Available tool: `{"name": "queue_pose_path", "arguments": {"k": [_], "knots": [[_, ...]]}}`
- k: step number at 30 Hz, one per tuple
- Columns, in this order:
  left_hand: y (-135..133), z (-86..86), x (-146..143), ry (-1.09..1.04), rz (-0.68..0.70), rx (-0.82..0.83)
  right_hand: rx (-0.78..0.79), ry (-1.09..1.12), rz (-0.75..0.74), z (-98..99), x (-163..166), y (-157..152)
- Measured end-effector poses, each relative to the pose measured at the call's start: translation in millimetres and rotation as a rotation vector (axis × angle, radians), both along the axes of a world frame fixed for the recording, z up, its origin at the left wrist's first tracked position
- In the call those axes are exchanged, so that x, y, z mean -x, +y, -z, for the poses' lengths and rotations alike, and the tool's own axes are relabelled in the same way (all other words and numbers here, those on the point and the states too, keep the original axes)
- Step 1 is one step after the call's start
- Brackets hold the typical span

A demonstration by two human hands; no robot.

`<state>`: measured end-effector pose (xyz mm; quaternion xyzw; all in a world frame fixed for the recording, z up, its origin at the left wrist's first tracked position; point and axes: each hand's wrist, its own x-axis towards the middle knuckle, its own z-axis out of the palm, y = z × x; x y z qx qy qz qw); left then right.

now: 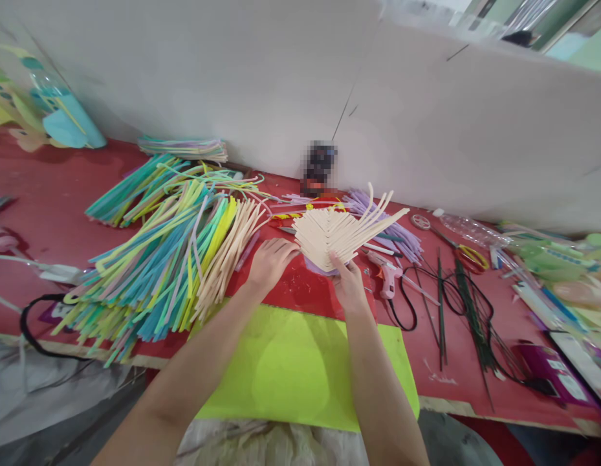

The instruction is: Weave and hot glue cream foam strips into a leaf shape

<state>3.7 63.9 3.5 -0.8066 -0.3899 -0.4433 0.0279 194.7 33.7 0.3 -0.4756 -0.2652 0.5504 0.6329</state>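
Note:
A fan-shaped piece made of cream foam strips [336, 234] lies on the red table [52, 207], its loose ends pointing up and right. My right hand [349, 285] presses a finger on its lower edge, fingers curled. My left hand [271, 260] rests flat beside its left side, fingers stretched toward the cream strips at the edge of a big pile of coloured foam strips [169, 259].
A lime-green sheet [300, 362] overhangs the table's front edge. A pink glue gun [388, 275] with a black cord, green wires [468, 304], yellow-handled scissors [469, 255] and a plastic bottle [468, 228] lie to the right. Lilac strips [392, 230] lie behind, against a white wall.

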Motion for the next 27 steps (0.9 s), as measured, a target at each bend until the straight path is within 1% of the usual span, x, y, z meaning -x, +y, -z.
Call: {"name": "queue_pose_path", "arguments": {"k": [5,12,27], "knots": [[1.1,0.7,0.5,0.008,0.003,-0.048,0.004,0.001,0.009,-0.3,-0.5,-0.2],[1.5,3.3,0.8,0.024,-0.011,-0.004,0.01,0.0,0.003,0.6,-2.1,0.4],[0.2,0.6,0.5,0.023,-0.019,-0.009,-0.005,-0.002,-0.008,3.9,-2.6,1.3]]}}
